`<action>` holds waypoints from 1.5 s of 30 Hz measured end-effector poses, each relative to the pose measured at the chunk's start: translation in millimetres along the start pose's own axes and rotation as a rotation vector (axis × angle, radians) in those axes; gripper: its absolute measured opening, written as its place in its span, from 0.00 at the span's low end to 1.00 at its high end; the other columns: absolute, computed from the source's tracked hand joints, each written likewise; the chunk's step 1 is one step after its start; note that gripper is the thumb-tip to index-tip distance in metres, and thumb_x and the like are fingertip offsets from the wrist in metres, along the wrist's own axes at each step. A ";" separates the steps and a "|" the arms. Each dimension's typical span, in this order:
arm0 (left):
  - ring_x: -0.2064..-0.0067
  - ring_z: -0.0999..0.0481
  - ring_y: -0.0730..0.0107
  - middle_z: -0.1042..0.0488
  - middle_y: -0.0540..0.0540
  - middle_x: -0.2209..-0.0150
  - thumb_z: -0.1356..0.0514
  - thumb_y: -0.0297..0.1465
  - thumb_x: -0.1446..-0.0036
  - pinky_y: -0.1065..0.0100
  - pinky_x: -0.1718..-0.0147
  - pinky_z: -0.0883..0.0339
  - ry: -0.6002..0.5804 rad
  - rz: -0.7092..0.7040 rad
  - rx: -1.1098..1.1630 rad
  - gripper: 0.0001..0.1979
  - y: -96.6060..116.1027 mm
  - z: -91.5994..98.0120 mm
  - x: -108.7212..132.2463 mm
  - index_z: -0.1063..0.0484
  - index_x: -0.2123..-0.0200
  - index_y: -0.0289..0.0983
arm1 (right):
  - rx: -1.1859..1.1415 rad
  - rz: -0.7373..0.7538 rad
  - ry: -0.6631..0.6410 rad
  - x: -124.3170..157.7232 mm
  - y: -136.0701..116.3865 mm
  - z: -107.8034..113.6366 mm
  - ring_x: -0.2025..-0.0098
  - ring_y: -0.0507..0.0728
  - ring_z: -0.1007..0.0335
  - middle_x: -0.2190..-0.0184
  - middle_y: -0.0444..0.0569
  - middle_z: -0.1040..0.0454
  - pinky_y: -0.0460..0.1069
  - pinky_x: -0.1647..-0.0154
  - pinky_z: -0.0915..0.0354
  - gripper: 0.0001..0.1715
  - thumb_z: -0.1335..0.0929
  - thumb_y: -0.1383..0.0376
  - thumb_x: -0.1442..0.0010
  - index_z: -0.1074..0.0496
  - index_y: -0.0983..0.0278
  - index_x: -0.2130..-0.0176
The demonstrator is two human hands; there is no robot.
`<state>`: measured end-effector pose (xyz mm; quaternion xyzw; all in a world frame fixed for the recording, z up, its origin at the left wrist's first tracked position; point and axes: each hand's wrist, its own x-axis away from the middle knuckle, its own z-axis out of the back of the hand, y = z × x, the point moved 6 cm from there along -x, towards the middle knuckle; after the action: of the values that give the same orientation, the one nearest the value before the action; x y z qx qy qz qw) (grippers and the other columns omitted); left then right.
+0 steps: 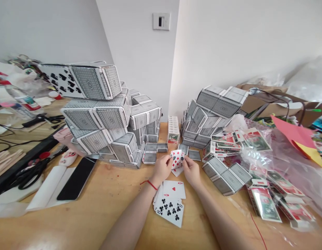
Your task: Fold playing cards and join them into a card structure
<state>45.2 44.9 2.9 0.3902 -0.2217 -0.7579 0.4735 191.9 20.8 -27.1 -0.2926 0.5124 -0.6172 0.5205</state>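
Note:
Between my two hands is a playing card (176, 159) with red diamonds on its face. My left hand (163, 169) pinches its left edge, and my right hand (190, 169) grips the right edge. Just under it, another card (177, 172) shows partly. Nearer to me on the table lies a loose pile of cards, with an ace of hearts (173, 189) and an eight of clubs (170, 212) face up. Beyond my hands, small folded card pieces (150, 157) stand on the tabletop.
Stacked boxes folded from cards (98, 114) rise on the left, and another stack (210, 114) on the right. One card block (225, 175) lies by my right forearm. Card packs (265, 203) and plastic wrap spread at right. A black phone (76, 178) and scissors (35, 170) lie left.

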 end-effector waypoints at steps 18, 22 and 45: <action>0.78 0.42 0.76 0.43 0.53 0.82 0.51 0.34 0.45 0.73 0.77 0.50 -0.007 0.103 0.107 0.15 -5.1 1.3 -3.6 0.45 0.82 0.36 | -0.950 -0.451 -0.380 -5.4 10.9 -12.6 0.68 0.54 0.30 0.69 0.49 0.25 0.51 0.61 0.37 0.13 0.28 0.64 0.56 0.26 0.64 0.67; 0.78 0.44 0.76 0.45 0.53 0.83 0.50 0.35 0.47 0.73 0.78 0.51 -0.033 0.146 0.193 0.15 -7.5 3.2 -0.1 0.46 0.83 0.36 | -0.935 -0.470 -0.419 -0.2 5.6 -17.1 0.67 0.54 0.30 0.68 0.49 0.24 0.51 0.60 0.37 0.13 0.27 0.65 0.58 0.26 0.64 0.67; 0.76 0.41 0.76 0.39 0.52 0.80 0.45 0.34 0.51 0.74 0.76 0.46 -0.212 0.256 0.580 0.13 -1.2 4.5 12.7 0.38 0.83 0.34 | -0.341 -0.241 -0.062 21.1 -7.7 -9.0 0.83 0.48 0.48 0.86 0.39 0.40 0.44 0.81 0.48 0.16 0.32 0.57 0.54 0.39 0.64 0.79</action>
<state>37.8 34.0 0.0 0.3969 -0.5234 -0.6339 0.4083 175.1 3.4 -26.2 -0.4546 0.5542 -0.5701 0.4015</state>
